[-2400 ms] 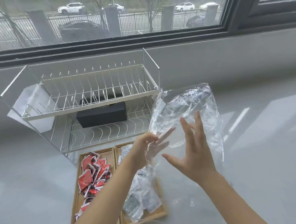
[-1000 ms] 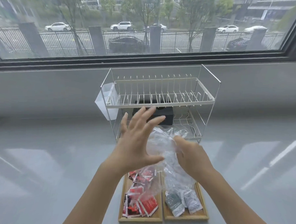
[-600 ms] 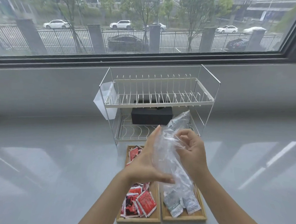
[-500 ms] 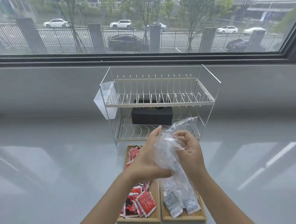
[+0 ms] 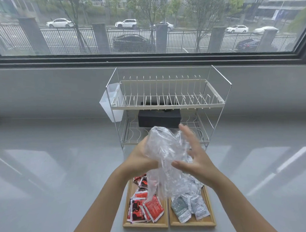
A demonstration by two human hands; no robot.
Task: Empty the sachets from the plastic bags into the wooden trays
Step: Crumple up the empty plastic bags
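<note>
A crumpled clear plastic bag (image 5: 165, 151) hangs between my hands above two wooden trays. My left hand (image 5: 140, 158) grips the bag from the left side. My right hand (image 5: 194, 157) presses against its right side with fingers spread. The bag's lower end droops over the trays. The left wooden tray (image 5: 145, 225) holds several red sachets (image 5: 152, 208). The right wooden tray (image 5: 208, 223) holds several white and grey sachets (image 5: 182, 206). The far ends of both trays are hidden by my hands and the bag.
A two-tier white wire dish rack (image 5: 166, 102) stands just behind the trays, with a black box (image 5: 159, 118) on its lower shelf and a white plastic cup (image 5: 111, 104) on its left side. The grey counter (image 5: 51, 164) runs below a wide window.
My hands have scrunched the bag into a tighter bundle. My right hand has let go its pinch and now lies flat with fingers spread against the bag.
</note>
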